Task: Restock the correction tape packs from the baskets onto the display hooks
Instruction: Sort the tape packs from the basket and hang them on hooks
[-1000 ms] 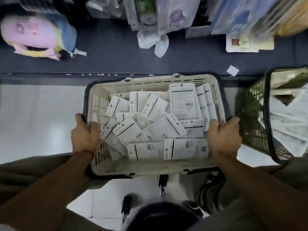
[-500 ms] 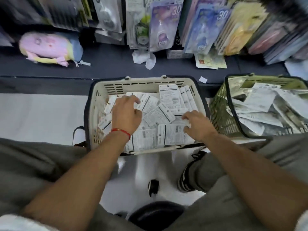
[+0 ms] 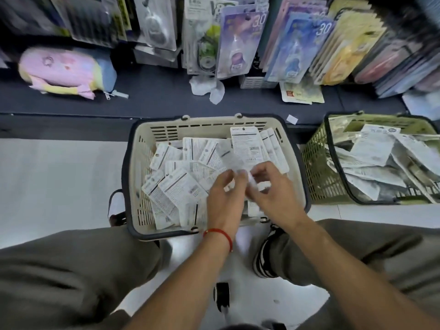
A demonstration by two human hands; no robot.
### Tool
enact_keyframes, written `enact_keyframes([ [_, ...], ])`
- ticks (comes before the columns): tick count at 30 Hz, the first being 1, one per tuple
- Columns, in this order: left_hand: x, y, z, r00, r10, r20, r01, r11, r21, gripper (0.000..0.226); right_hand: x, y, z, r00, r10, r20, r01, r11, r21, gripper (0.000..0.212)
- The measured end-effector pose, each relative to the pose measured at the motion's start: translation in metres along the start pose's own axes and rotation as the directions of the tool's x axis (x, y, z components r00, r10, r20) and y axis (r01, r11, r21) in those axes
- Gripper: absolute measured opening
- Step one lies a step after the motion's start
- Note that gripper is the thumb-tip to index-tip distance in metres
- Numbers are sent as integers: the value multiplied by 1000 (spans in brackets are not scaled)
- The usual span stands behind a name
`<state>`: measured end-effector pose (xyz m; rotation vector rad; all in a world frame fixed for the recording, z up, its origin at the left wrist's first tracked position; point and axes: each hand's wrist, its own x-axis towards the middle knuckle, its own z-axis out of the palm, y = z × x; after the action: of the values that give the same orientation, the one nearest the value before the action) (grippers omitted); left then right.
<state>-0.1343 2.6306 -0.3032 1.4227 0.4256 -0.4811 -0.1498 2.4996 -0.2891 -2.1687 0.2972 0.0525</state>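
Note:
A cream basket (image 3: 137, 177) stands on the floor between my knees, holding several white correction tape packs (image 3: 181, 186) lying back side up. My left hand (image 3: 223, 194) and my right hand (image 3: 269, 189) meet over the basket's right half. Both pinch a motion-blurred pack (image 3: 232, 160) that is lifted above the pile. A green basket (image 3: 316, 163) at the right holds several more packs (image 3: 371, 151). Packs on display hooks (image 3: 240, 39) hang in a row along the top.
A dark shelf ledge (image 3: 154, 96) runs in front of the baskets, with a pink plush pouch (image 3: 64, 70) at its left and crumpled white paper (image 3: 207, 86) in the middle. White floor lies to the left of the cream basket. My legs flank it.
My hands let go of the basket's rim, reached into the packs, then came together over the right half and lifted one pack. The view tilted up toward the hanging display.

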Motion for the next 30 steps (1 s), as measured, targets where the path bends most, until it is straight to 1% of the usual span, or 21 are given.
enact_keyframes([
  [1,3,0,4,997,-71,33,74,993,-92,51,2,-5,7,997,4,79,-7,999,36,23],
  [2,8,1,2,993,-113,30,116,976,-184,45,6,-9,12,990,9,141,-17,998,60,25],
  [3,15,2,-3,993,-122,-5,117,963,-242,35,12,-10,14,986,13,166,-26,997,76,23],
  [4,25,5,-12,992,-115,-51,98,961,-257,27,22,-9,15,991,16,136,-22,999,48,20],
  [5,34,7,-21,991,-105,-88,80,963,-256,25,33,-4,14,997,23,68,-19,998,-58,22],
  [6,42,9,-32,988,-102,-116,71,968,-239,27,45,1,12,999,41,18,-35,972,-233,30],
  [8,54,15,-49,988,-82,-132,61,985,-161,32,66,5,12,989,142,33,-100,825,-556,53],
  [9,57,19,-55,990,-58,-125,45,994,-104,31,71,6,14,980,192,59,-111,761,-639,55],
  [10,58,21,-61,994,-19,-111,15,999,-39,28,74,6,17,975,207,82,-100,736,-670,49],
  [11,59,24,-66,995,33,-90,-30,999,36,26,75,6,20,979,185,88,-82,750,-656,39],
  [13,59,28,-75,991,131,-39,-122,976,182,25,75,-1,23,994,89,60,-41,832,-554,20],
  [14,58,28,-79,986,165,-19,-156,958,240,27,75,-7,22,997,72,32,-48,877,-479,15],
  [15,57,27,-82,980,197,-1,-188,939,289,29,76,-13,21,997,79,0,-74,924,-376,14],
  [17,57,24,-86,965,259,53,-260,897,358,32,77,-23,17,984,161,-71,-164,986,-41,16],
  [19,55,20,-85,942,311,125,-335,862,381,37,69,-34,12,961,271,-49,-241,913,329,18],
  [21,51,16,-81,910,360,204,-413,815,407,38,58,-39,9,948,318,36,-290,805,518,31],
  [24,43,12,-78,874,378,306,-481,767,425,46,43,-44,7,935,339,105,-313,646,696,25],
  [26,38,12,-75,849,381,365,-519,731,444,56,35,-45,4,918,377,124,-325,535,780,31],
  [28,37,15,-70,833,413,367,-551,677,488,61,28,-45,0,911,383,155,-340,480,809,42],
  [29,37,17,-68,832,431,349,-554,678,484,56,24,-42,-2,913,364,184,-348,461,816,44],
  [30,37,20,-67,845,429,320,-534,712,456,49,22,-37,-3,913,358,195,-354,458,815,43],
])
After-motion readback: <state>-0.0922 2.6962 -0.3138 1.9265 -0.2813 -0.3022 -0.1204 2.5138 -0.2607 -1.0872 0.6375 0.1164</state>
